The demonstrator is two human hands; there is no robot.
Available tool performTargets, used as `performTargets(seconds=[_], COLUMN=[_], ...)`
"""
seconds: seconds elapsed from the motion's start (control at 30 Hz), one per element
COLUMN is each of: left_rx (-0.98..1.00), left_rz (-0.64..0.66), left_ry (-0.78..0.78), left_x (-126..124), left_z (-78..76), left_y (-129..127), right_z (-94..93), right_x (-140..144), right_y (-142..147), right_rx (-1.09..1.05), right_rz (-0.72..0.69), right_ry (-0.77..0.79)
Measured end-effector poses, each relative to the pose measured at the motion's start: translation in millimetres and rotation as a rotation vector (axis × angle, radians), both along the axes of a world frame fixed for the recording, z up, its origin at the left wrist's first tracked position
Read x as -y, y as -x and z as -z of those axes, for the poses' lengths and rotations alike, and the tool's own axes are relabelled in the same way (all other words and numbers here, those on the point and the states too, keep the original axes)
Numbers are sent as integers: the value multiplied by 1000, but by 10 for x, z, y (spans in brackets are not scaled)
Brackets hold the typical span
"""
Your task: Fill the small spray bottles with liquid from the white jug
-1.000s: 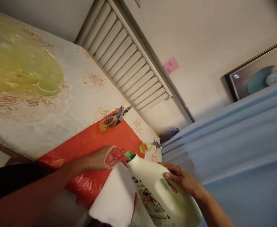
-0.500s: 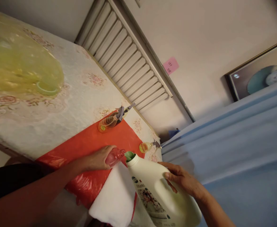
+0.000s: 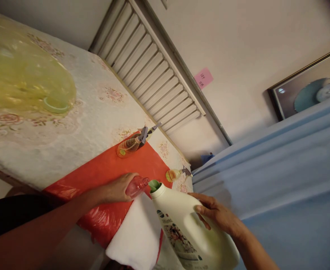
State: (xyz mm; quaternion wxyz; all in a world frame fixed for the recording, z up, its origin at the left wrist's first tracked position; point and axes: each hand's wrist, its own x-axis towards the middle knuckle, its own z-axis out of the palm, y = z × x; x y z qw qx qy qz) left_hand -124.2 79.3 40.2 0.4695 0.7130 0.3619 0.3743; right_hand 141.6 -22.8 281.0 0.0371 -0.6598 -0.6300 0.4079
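Head view: white jug (image 3: 193, 228) tipped, green spout (image 3: 154, 185) meeting small pink bottle (image 3: 136, 186).
Left hand (image 3: 116, 188) wrapped round bottle for steadiness; right hand (image 3: 218, 214) clasping jug over white cloth (image 3: 138, 236).

The jug (image 3: 193, 228) is cream-white with a green spout. The sheet (image 3: 108, 168) is red, the towel (image 3: 138, 232) white, and the tabletop (image 3: 77, 123) has a pale flower pattern.

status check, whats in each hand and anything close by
Left hand grips small pink bottle. Right hand tilts white jug, spout at bottle mouth. White cloth beneath; spray bottle close behind.
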Motion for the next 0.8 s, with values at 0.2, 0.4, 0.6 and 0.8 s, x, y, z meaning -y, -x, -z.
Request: performTargets(seconds=[0.2,0.4,0.6,0.8], left_rx=[-4,17,19,28], left_rz=[47,60,58,42], left_ry=[-39,-49,-30,-17], left_x=[-15,-48,-67,-45], left_z=[19,96,149,120], left_y=[17,3,-3,3], right_z=[73,185,248,289], right_x=[49,74,83,89], right_y=[22,11,-35,-83], right_rx=[-45,-83,-103,-117], right_rz=[26,51,89,98], right_ry=[-22,-44,-48,-46])
